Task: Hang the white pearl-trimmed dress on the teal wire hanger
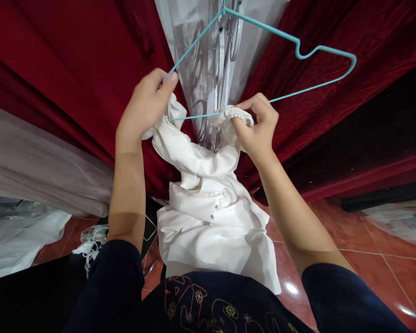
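Observation:
A white dress (208, 166) with a beaded neckline hangs in front of me, its buttoned body bunched below. The light-blue hanger (263, 28) is above it, tilted, with its lower bar passing through the dress's neck area. My left hand (149, 99) is closed around the left end of the hanger, by the left shoulder of the dress. With my right hand (258, 125) I pinch the beaded edge of the other shoulder, close to the lower bar. The hanger's right end sticks out bare beyond that hand. Fabric hides part of my left fingers.
Dark red curtains (72, 69) hang on both sides, with sheer white cloth and white hangers (220, 60) between them. Pale tulle (21, 226) lies at the left. White cables (95, 247) rest near a black surface. The floor (364, 240) is red tile.

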### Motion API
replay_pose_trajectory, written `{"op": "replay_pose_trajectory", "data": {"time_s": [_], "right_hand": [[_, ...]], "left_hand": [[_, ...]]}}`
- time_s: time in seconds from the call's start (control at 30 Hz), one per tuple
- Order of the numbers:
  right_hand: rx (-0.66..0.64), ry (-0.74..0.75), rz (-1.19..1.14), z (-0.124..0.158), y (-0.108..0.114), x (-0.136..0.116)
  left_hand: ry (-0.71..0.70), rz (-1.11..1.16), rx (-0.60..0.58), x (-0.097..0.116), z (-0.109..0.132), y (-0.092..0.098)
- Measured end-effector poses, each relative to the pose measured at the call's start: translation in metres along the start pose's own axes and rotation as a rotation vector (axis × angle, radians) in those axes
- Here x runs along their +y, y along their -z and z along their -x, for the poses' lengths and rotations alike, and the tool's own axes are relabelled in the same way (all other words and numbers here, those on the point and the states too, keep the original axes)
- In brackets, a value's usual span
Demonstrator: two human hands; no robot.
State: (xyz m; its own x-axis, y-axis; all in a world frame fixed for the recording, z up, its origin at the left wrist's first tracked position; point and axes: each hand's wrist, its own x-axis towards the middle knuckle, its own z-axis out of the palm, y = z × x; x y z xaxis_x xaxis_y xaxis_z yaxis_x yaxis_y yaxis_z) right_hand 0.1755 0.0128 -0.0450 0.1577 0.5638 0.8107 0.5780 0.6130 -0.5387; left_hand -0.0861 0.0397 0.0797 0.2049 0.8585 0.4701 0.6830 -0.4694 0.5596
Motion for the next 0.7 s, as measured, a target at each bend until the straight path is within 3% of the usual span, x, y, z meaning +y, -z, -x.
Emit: {"op": "replay_pose_trajectory", "data": {"time_s": [0.07, 0.2, 0.27, 0.3, 0.4, 0.47, 0.6, 0.7], "right_hand": [[0.005, 0.003, 0.003, 0.000, 0.000, 0.000], [0.008, -0.010, -0.035, 0.000, -0.004, -0.003], [0.005, -0.030, -0.031, 0.001, -0.005, -0.004], [0.002, -0.041, -0.024, 0.001, -0.004, -0.005], [-0.017, -0.044, -0.026, 0.005, 0.002, -0.010], [-0.044, -0.013, -0.036, 0.009, 0.009, -0.017], [-0.058, 0.072, 0.056, 0.013, 0.027, -0.024], [0.170, 0.168, 0.166, 0.005, 0.050, -0.006]], "left_hand": [[-0.081, -0.016, 0.023, 0.004, 0.009, -0.007], [-0.386, 0.104, 0.497, 0.020, 0.026, -0.031], [-0.488, 0.145, 0.431, 0.031, 0.036, -0.047], [-0.525, 0.145, 0.311, 0.035, 0.040, -0.056], [-0.444, 0.116, 0.047, 0.036, 0.048, -0.079], [-0.336, 0.093, -0.046, 0.032, 0.050, -0.089], [-0.271, 0.225, -0.109, 0.026, 0.046, -0.090], [-0.232, 0.286, -0.118, 0.025, 0.043, -0.084]]}}
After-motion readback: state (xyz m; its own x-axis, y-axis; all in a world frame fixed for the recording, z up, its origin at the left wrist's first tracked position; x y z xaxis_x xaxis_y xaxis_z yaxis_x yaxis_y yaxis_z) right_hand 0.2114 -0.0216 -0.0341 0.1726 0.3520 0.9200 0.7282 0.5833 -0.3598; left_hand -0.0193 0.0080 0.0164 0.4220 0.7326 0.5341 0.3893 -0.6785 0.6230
